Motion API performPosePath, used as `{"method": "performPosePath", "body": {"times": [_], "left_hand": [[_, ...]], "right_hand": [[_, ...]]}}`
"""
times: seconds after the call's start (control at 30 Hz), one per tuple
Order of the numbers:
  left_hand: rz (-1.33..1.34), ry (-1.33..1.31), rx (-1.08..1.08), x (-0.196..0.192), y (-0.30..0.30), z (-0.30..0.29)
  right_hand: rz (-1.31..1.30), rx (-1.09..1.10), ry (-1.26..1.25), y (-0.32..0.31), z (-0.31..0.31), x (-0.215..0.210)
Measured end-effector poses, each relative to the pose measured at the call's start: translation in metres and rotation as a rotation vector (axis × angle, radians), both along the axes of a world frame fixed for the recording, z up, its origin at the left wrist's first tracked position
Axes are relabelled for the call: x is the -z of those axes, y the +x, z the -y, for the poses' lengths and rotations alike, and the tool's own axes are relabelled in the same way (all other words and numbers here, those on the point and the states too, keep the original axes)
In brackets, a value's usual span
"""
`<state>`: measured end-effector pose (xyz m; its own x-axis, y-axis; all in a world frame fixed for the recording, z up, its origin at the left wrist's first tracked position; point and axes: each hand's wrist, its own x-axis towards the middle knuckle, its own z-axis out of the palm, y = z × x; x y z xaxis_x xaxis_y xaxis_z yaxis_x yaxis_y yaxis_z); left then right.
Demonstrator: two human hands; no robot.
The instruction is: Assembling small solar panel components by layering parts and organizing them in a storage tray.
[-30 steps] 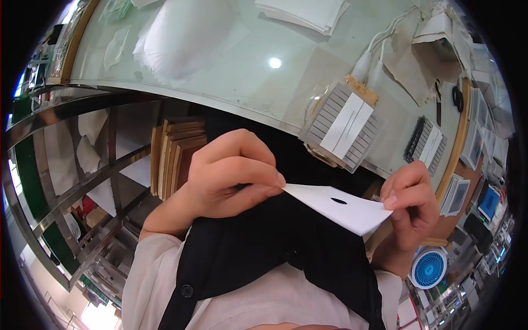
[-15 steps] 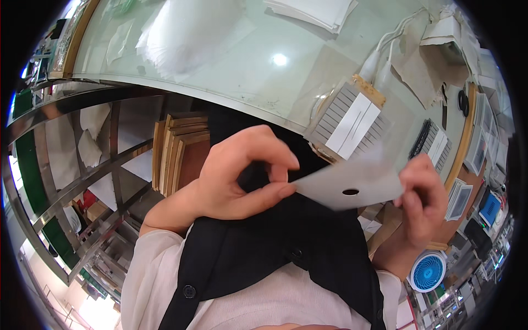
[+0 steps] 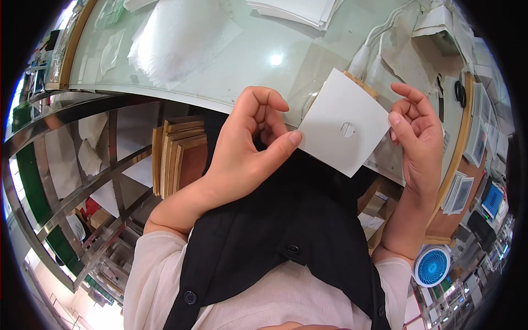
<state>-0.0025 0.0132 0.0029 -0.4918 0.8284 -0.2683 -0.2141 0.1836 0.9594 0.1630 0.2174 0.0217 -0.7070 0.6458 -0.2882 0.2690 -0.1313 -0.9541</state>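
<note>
A white square sheet (image 3: 335,146) with a round hole in its middle is spread between my hands at the table's near edge. It covers most of a wooden-edged block (image 3: 361,83); thin dark lines show through the hole. My left hand (image 3: 256,135) has its thumb tip at the sheet's left corner, the index finger bent above and apart from it. At the right corner, my right hand (image 3: 417,129) has its thumb on the edge, with the index finger raised and the others curled. Fingertips behind the corners are partly hidden.
A pile of thin translucent sheets (image 3: 179,41) and a stack of white sheets (image 3: 300,11) lie on the glass-topped table (image 3: 247,66). White cables (image 3: 379,36) run near the block. Wooden frames (image 3: 179,157) stand left below, scissors (image 3: 460,98) and a blue fan (image 3: 432,265) at right.
The sheet has moved away from my body and turned flat over the block. Both hands have gone forward with it, and my right index finger has straightened somewhat.
</note>
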Motion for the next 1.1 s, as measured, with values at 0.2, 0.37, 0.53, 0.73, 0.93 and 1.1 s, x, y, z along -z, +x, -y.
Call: {"method": "performPosePath", "body": {"times": [0.2,0.37,0.53,0.73,0.93,1.1], "left_hand": [[0.031,-0.058,-0.001,-0.003,0.0,0.0],[-0.031,-0.087,0.009,-0.004,0.0,0.0],[-0.295,-0.079,0.074,0.003,-0.001,-0.002],[-0.654,0.07,0.126,0.01,-0.007,0.0],[-1.372,0.264,0.189,0.018,-0.018,-0.001],[-1.655,0.47,0.149,0.025,-0.021,-0.007]], "right_hand": [[0.003,0.008,0.046,-0.003,0.001,-0.002],[0.012,-0.013,0.085,-0.003,0.002,0.002],[0.08,-0.056,0.316,0.0,0.006,0.006],[0.035,-0.248,0.709,0.002,0.004,0.009],[0.023,-0.381,1.162,0.004,0.0,0.009],[-0.037,-0.423,1.38,0.003,-0.007,0.016]]}}
